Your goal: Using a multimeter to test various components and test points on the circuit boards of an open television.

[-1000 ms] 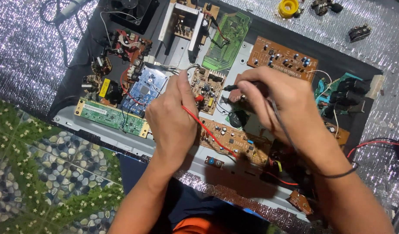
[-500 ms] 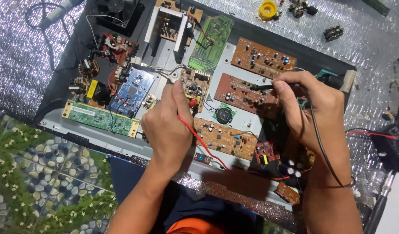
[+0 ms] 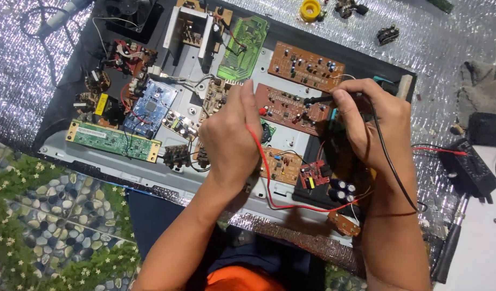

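My left hand grips a red test probe with its red wire, the tip pressed near a small board by the middle of the open chassis. My right hand pinches a black probe with a black wire, its tip touching a brown circuit board. Another brown board lies just behind it. A small red board and several capacitors sit under my right wrist.
A green board, a blue board and a long green strip board lie on the left of the chassis. A black meter rests at right on silver foil. A yellow ring lies at the top.
My right hand has moved right and away from the left, carrying the black probe onto the brown board. The view has shifted so the chassis sits more to the left.
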